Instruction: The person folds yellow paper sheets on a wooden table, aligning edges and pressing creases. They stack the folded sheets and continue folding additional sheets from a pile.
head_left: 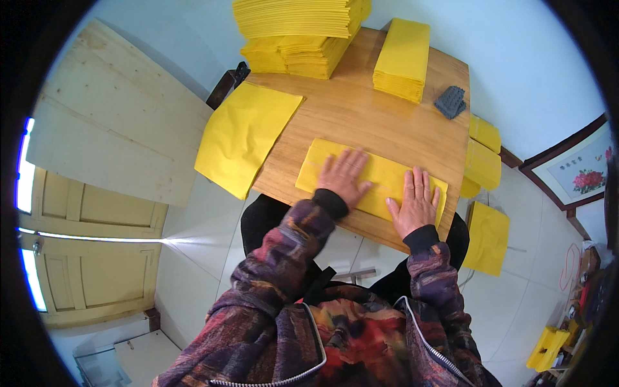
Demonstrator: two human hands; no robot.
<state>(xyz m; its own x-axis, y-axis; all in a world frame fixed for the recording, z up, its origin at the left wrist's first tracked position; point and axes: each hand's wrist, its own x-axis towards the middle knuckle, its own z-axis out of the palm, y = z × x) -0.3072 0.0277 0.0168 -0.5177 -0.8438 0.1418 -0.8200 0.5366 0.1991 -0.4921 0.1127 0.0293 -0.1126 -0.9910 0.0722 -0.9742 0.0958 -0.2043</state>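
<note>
A folded yellow sheet [387, 173] lies flat along the near edge of the wooden table [335, 113]; whether it is paper or cloth I cannot tell. My left hand [345, 175] rests palm down on it left of its middle, fingers stretched out and pointing away from me. Near the right end, my right hand [417, 203] also lies flat on the sheet, its fingers extended and thumb apart. Neither hand grips anything. To the left, a larger yellow sheet [245, 132] lies spread out, partly over the table's left edge.
Tall yellow stacks [296, 48] stand at the far left of the table. A narrower folded stack [403, 55] is at the far right, near a dark grey knitted piece [450, 102]. More yellow bundles [483, 161] sit beyond the right edge. A wooden board [109, 116] leans at left.
</note>
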